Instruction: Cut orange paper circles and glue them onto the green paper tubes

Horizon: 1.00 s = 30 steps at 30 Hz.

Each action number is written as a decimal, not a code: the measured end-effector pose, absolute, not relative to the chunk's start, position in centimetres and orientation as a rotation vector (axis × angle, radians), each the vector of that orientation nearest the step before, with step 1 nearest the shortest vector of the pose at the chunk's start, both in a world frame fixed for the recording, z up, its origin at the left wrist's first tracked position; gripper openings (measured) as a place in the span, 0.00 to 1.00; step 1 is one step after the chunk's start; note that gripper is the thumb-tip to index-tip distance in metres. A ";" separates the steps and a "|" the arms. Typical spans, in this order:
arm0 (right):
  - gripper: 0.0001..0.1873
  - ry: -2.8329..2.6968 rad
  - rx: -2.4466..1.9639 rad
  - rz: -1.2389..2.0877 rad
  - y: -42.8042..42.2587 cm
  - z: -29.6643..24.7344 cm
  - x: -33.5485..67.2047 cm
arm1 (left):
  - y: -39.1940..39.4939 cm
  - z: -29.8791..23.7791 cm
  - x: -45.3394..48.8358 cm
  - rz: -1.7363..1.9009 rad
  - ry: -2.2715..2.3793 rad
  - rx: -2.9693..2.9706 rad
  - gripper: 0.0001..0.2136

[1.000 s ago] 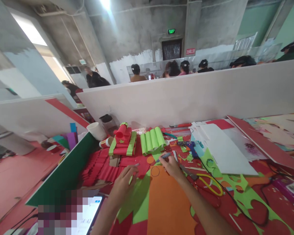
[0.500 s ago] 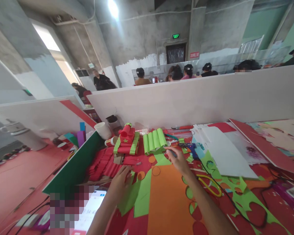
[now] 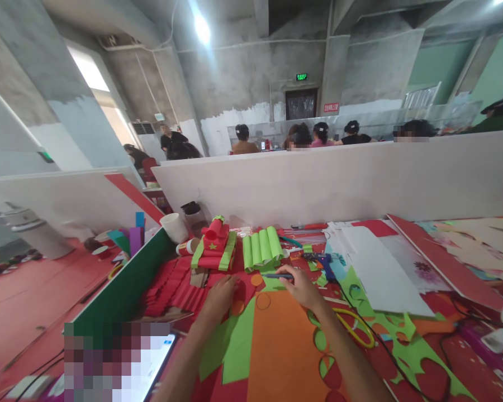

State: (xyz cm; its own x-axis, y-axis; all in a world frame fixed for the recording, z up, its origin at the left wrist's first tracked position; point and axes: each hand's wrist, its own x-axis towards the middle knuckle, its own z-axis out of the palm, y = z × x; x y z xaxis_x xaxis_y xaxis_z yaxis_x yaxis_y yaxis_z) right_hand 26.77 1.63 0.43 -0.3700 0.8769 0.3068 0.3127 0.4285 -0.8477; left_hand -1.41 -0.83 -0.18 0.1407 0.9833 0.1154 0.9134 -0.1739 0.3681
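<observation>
Orange sheet (image 3: pixel 285 346), broad and mostly whole, lies flat before the person, and everything else is placed from it. At its far left corner a drawn circle (image 3: pixel 262 301) shows as a thin outline; it looks uncut, though the line is too fine to be sure. Just off that same corner lie two orange discs (image 3: pixel 256 279), one beyond the corner and one to its left, so I judge that a little of the marking and cutting is done and most of the sheet is untouched.

The right hand (image 3: pixel 304 287) hovers over the sheet's far edge, thumb and fingers pinched shut around a dark pen (image 3: pixel 276 276), which points left, past the drawn circle. The left hand (image 3: pixel 220 296) lies palm down just left of the sheet's far corner, fingers loosely spread and resting on red paper (image 3: pixel 243 290); it grips nothing that I can see.

Beyond the sheet stand the green rolls (image 3: pixel 262 249) and, left of them, a red-and-green paper model (image 3: pixel 213 248). Yellow-handled scissors (image 3: pixel 356 329) lie just right of the sheet, and a blue glue gun (image 3: pixel 322 259) lies beyond its far right corner.
</observation>
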 end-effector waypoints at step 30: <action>0.11 -1.942 -1.030 1.040 0.5 -0.3 25.1 | -1.9 2.5 2.3 0.970 1.177 1.884 0.11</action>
